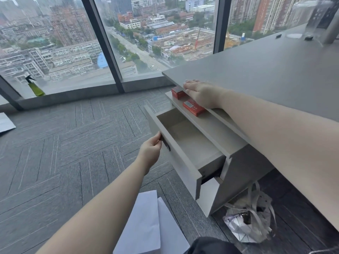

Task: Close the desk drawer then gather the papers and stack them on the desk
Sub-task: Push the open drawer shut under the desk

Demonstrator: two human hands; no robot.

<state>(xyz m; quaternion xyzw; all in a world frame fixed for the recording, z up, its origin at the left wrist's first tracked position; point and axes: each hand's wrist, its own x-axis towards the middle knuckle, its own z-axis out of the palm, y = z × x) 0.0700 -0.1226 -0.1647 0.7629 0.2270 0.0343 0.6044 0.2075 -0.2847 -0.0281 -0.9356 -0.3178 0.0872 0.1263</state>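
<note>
The grey desk (266, 70) fills the right side. Below its edge a light grey drawer (185, 138) stands pulled far out and empty. My left hand (151, 153) grips the dark handle on the drawer's front. My right hand (201, 92) lies flat with fingers together on the desk's front edge, holding nothing. White papers (146, 226) lie on the carpet near my legs at the bottom of the view. Another sheet (5, 123) lies at the far left edge of the floor.
Two red boxes (192, 107) sit on a shelf between the desk top and the drawer. A plastic bag (249, 222) lies under the desk. A green spray bottle (34, 88) stands on the window sill. A clear container (310, 17) and small dark items are at the desk's far end.
</note>
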